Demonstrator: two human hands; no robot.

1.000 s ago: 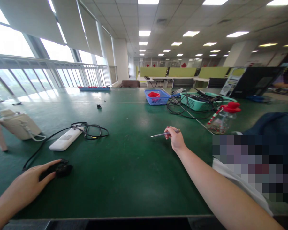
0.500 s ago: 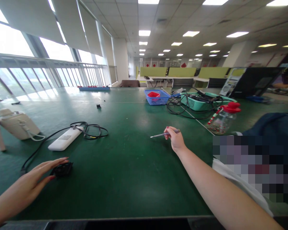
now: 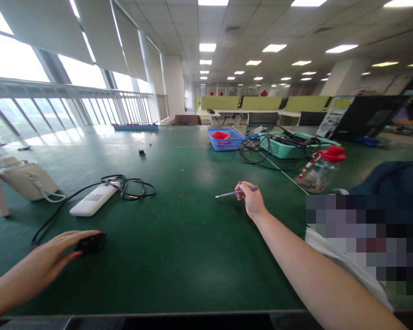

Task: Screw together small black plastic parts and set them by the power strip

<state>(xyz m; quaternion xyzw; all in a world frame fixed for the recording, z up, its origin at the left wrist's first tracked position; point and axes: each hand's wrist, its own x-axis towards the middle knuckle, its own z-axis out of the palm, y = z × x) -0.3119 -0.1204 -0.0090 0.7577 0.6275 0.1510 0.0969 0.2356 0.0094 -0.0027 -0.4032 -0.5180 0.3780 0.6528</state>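
My left hand (image 3: 53,251) is at the lower left, with its thumb against the near side and its fingers over the top of a small black box-like object (image 3: 92,244) on the green table. What exactly the object is cannot be made out. Further right, my right hand (image 3: 251,198) grips a screwdriver (image 3: 229,194) with a thin metal shaft, its tip pointing left just above or at the table surface. Beyond my left hand lies a white power bank-like block (image 3: 91,201), beside a coiled black cable (image 3: 133,190).
A cream bottle (image 3: 28,178) lies at the left. At the back right are a blue basket (image 3: 225,145), a green basket (image 3: 278,149) full of cables, and a red-lidded bottle (image 3: 321,174). A small black piece (image 3: 142,152) lies far back. Dark blue fabric (image 3: 392,183) is on the right.
My left hand has settled lower and closed round the black object, which has moved or turned slightly to the right. My right hand and the screwdriver stay still.
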